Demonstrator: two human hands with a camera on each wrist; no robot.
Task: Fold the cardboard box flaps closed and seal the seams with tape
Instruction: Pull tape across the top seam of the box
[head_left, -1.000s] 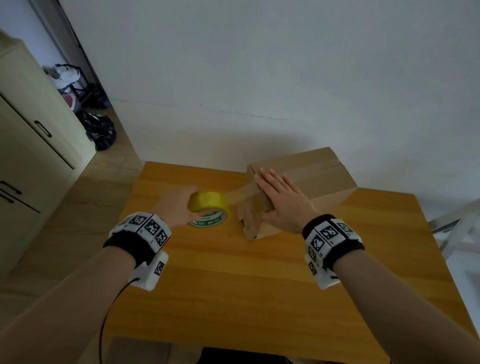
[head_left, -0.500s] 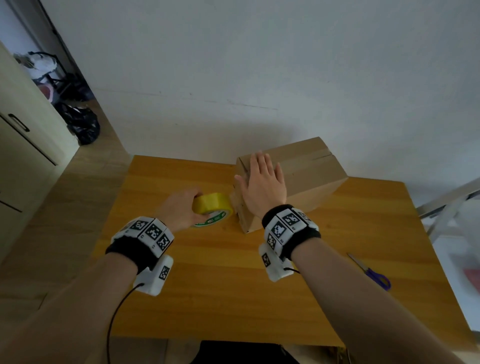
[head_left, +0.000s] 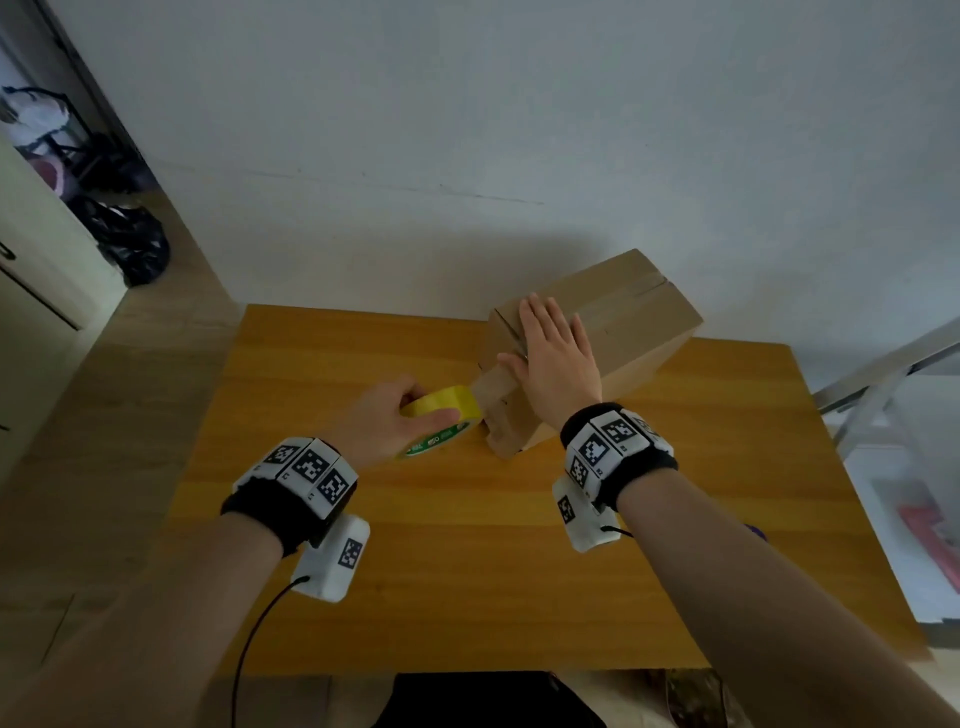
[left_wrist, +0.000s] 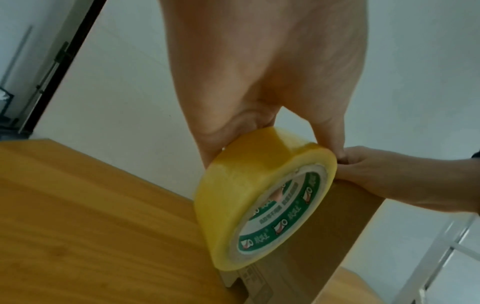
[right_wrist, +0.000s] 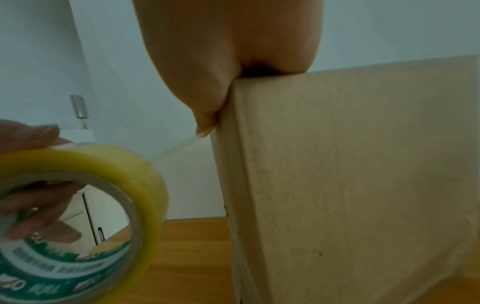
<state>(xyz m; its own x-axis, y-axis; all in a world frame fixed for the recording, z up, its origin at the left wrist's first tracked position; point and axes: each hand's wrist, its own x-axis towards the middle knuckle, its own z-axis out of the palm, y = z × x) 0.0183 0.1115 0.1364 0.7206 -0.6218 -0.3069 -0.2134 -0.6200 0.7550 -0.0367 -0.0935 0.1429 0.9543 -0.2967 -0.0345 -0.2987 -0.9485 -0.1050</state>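
A brown cardboard box (head_left: 628, 317) (right_wrist: 358, 174) lies on the wooden table (head_left: 467, 545), its flaps folded shut. My right hand (head_left: 553, 358) lies flat on its near top corner, fingers straight, with the thumb pressing the end face (right_wrist: 205, 123). My left hand (head_left: 395, 421) grips a roll of yellow tape (head_left: 444, 421) (left_wrist: 262, 195) (right_wrist: 78, 216) with a green-and-white core, held on edge against the box's near end. A strip of tape runs from the roll up onto the box end.
A white wall stands right behind the table. Cream cabinets (head_left: 36, 270) and dark bags (head_left: 130, 244) are off to the left on the floor. A metal rack (head_left: 893, 374) stands at the right. A purple handle (head_left: 756, 531) peeks out beside my right forearm.
My right hand slid from the box's side up onto its top near corner and lies flat there. The left hand brought the tape roll up against the box's end.
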